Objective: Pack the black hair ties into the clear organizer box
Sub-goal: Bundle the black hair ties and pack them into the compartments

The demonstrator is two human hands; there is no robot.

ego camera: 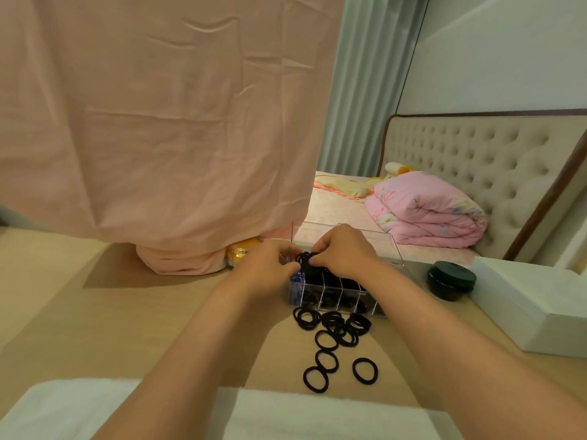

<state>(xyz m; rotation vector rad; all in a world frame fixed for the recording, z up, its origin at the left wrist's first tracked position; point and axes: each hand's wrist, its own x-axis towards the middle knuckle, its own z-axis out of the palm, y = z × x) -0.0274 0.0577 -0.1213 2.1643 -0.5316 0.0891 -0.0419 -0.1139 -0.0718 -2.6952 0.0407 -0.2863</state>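
A clear organizer box with divided compartments stands on the tan table, its lid raised behind it. Black ties fill several compartments; blue items sit in the left one. Both hands hover over the box's far left part. My left hand and my right hand together pinch a bunch of black hair ties between their fingertips. Several loose black hair ties lie on the table in front of the box.
A dark green round jar stands right of the box, beside a white case. Pink cloth hangs at the left, with a yellow object at its foot. A white towel lies at the near edge. A bed is behind.
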